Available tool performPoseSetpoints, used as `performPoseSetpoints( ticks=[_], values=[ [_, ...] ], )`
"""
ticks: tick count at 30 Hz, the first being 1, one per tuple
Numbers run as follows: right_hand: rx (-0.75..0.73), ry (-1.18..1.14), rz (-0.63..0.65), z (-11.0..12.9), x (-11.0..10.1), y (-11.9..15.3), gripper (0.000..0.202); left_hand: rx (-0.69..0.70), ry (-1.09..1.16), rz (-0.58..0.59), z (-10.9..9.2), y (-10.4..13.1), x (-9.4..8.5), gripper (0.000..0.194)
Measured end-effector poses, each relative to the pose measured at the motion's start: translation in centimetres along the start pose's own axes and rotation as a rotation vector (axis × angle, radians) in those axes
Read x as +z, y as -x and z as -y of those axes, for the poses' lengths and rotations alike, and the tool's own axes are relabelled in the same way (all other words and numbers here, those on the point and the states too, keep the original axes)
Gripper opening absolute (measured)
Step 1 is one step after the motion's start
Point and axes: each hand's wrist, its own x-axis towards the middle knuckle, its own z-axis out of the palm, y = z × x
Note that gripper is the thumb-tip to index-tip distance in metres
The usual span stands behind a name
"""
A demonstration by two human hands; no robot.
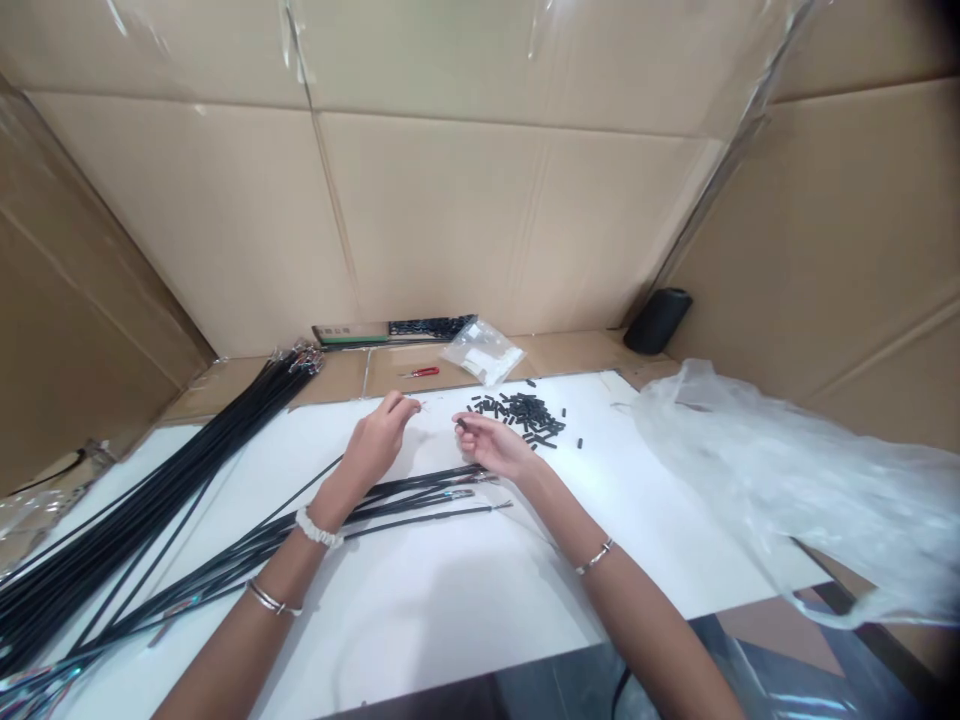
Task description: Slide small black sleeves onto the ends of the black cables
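Note:
My left hand is closed in a pinch over the white tabletop. Thin bare wire ends stick out past its fingertips, and a black cable runs up into that hand from the lower left. A short distance to the right, my right hand pinches a small black tube piece between thumb and fingers. Wires and tube piece are apart. Just behind the right hand lies a loose pile of short black tube pieces. Below both hands, several black cables with stripped ends lie on the table.
A thick bundle of black cables stretches along the left side. At the back are a red-handled tool, a clear plastic bag and a black roll. Crumpled plastic sheeting covers the right side. Cardboard walls enclose the table.

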Motion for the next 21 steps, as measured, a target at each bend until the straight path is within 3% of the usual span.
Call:
performPoseSetpoints(
  ticks=[4, 8, 14, 21],
  values=[
    [0.119, 0.025, 0.052, -0.2, 0.8, 0.4, 0.010, 0.065, 0.075, 0.063, -1.4, 1.3, 0.3, 0.023],
    [0.168, 0.076, 0.070, -0.6, 1.5, 0.6, 0.024, 0.096, 0.039, 0.090, -2.2, 2.2, 0.5, 0.021],
    [0.051, 0.354, 0.007, -1.6, 2.7, 1.2, 0.043, 0.144, -0.153, 0.189, -2.6, 2.9, 1.4, 0.022],
    [-0.069, 0.611, -0.085, -2.0, 3.5, 1.7, 0.042, 0.172, -0.239, 0.232, -2.6, 3.2, 1.5, 0.025]
  ],
)
